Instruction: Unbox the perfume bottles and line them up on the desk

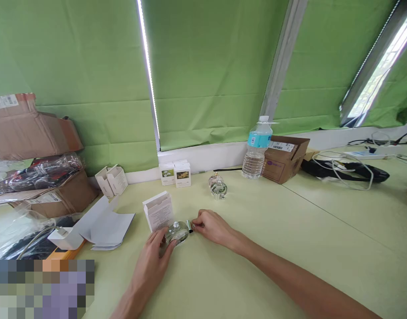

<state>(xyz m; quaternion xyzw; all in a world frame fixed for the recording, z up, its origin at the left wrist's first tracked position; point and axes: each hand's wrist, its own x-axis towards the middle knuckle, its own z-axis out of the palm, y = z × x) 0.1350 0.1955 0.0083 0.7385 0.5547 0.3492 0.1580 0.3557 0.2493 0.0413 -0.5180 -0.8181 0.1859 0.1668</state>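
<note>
Viewing from the head camera, I find my left hand (146,263) with its fingers (164,239) curled around a round glass bottle (177,232), which sits between both hands, just beside an open white carton (158,211). My right hand (213,227) has its fingertips (196,226) clamped together on a small metal fitting (189,226) at the bottle's side.

Past your right hand (214,228), room runs rightward; white carton (157,211) blocks left, glass bottle (218,186) ahead.

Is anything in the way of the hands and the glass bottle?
Nothing visible is in the way. The left hand is on the glass bottle, and the right hand pinches a small metal piece at the bottle's end.
</note>
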